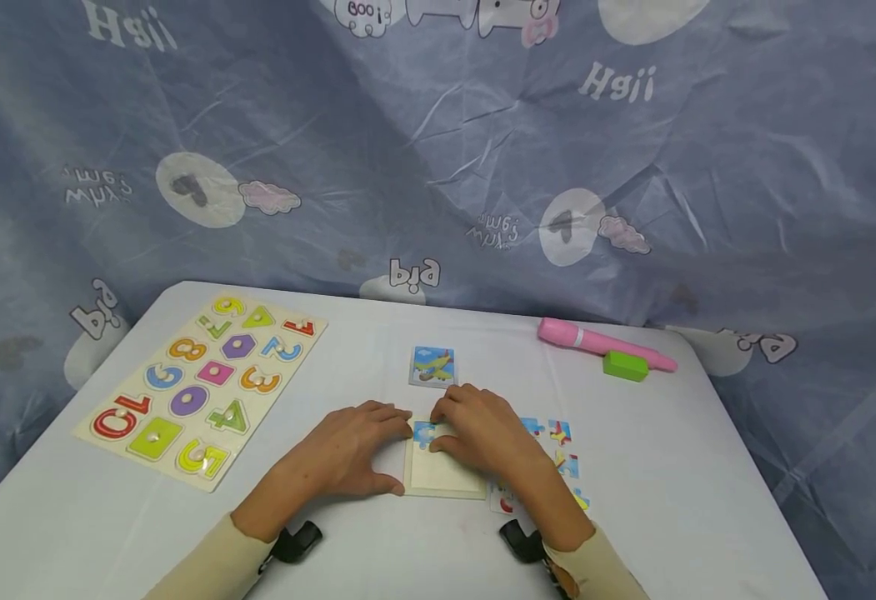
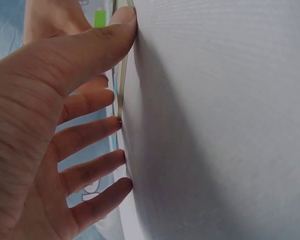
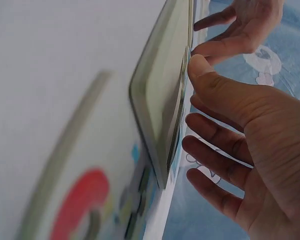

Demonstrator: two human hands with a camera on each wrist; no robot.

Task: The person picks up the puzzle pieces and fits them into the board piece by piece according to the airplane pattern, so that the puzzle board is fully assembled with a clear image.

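Note:
A pale wooden puzzle board [image 1: 445, 477] lies on the table between the hands. My left hand [image 1: 351, 450] is spread along its left edge, thumb at the near corner and fingertips at the far one; in the left wrist view the thumb touches the board's rim [image 2: 123, 82]. My right hand [image 1: 486, 429] reaches over the board and pinches a blue jigsaw piece [image 1: 424, 433] at the far left corner, partly hidden by the fingers. Several more jigsaw pieces [image 1: 568, 464] lie to the right, some behind the right forearm. Beyond the board is a small airplane picture [image 1: 432, 367].
At the left lies a number-and-shape peg board [image 1: 215, 372]. A pink pen-shaped object [image 1: 603, 343] and a green block [image 1: 625, 367] are at the back right. A patterned blue-grey cloth [image 1: 438, 150] hangs behind the white table [image 1: 678, 500].

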